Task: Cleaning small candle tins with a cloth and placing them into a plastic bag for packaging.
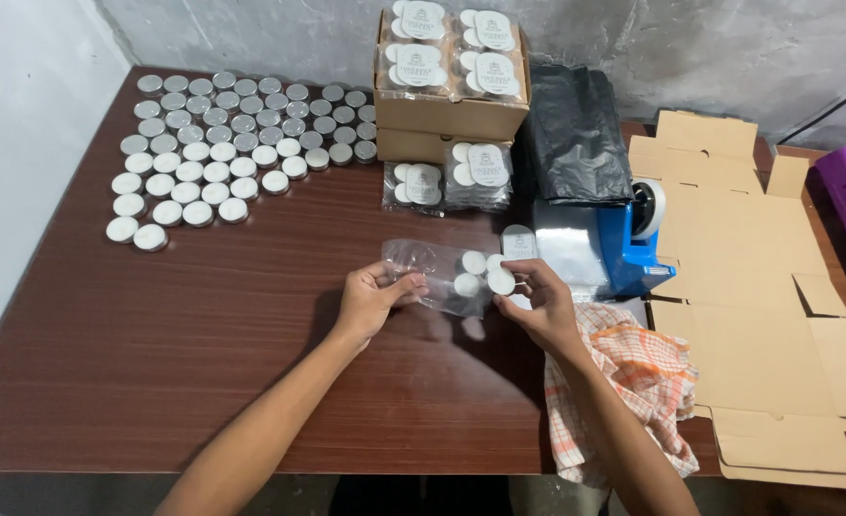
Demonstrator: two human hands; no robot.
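My left hand (370, 298) pinches the left end of a clear plastic bag (433, 268) held just above the brown table (203, 334). My right hand (538, 301) grips the bag's right end, where three white tealight candles (485, 272) sit together. Both hands are closed on the bag. A white oval label (517, 242) lies just behind the right hand.
Many loose tealights (217, 143) in metal cups cover the far left of the table. A cardboard box (452, 81) of packed candle bags stands at the back, two packed bags (452, 180) before it. A black bag (576, 134), blue tape dispenser (624, 239), checked cloth (633, 382) and flat cardboard (758, 287) lie right.
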